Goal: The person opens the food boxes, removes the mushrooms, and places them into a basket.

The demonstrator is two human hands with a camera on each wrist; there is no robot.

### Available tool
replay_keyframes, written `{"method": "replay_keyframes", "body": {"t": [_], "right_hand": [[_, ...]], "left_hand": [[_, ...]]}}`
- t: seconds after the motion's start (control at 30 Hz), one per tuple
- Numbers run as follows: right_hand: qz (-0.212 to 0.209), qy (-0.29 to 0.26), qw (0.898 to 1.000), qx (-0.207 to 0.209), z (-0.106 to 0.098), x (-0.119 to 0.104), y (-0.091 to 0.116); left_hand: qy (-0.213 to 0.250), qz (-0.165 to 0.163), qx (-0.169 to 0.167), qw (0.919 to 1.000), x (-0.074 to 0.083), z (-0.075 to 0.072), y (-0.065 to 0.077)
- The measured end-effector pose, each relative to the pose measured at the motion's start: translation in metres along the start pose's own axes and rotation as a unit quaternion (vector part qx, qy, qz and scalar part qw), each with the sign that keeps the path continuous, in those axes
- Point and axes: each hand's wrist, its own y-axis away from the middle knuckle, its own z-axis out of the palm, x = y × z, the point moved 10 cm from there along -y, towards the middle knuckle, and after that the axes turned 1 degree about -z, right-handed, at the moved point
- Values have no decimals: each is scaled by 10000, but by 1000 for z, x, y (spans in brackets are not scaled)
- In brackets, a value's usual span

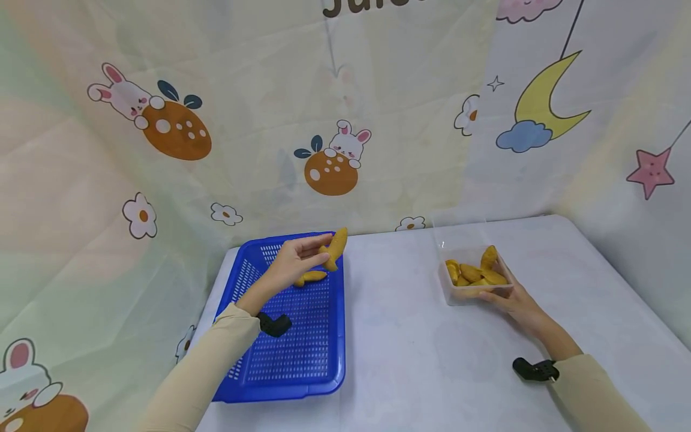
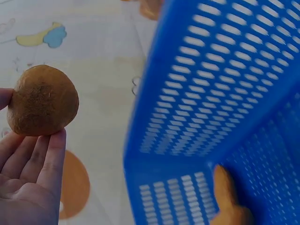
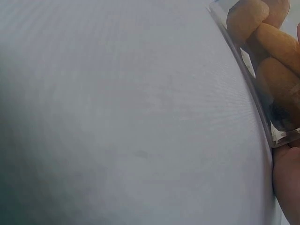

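My left hand [image 1: 294, 261] pinches a yellow-brown piece resembling ginger root [image 1: 336, 247] between thumb and fingers, above the far right part of a blue plastic basket [image 1: 339, 360]. Seen from the left wrist, that piece [image 2: 44, 101] shows a rounded end with a dark rough patch. Another such piece [image 1: 313, 276] lies in the basket below the hand. On the right, my right hand [image 1: 518, 306] grips the near right corner of a clear plastic box [image 1: 452, 295], thumb along its front. Several similar pieces [image 1: 471, 273] fill the box, one sticking up above the rim.
A transparent lid [image 1: 459, 233] stands raised at the back of the box. White cloth [image 1: 394, 336] covers the table between basket and box. A printed fabric backdrop [image 1: 259, 156] rises behind the table and along both sides.
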Motion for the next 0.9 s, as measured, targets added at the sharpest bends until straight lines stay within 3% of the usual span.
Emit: {"method": "replay_keyframes", "body": {"t": [0.17,0.43,0.7,0.9], "right_hand": [[-25,13,10000,17,-1,0,-1],[-38,-86,10000,27,0,2,-3],[-178,-391,9991,18,0,-1,-2],[-215,-382,9990,23,0,-2,-2]], "left_hand": [[-324,-143,122,9993,-19,-14,13],[-689,-380,275,9965,-59,-29,21],[-641,-527,138,9965,-98,-27,25],[-723,-549,-77,9958,-118,-17,24]]}}
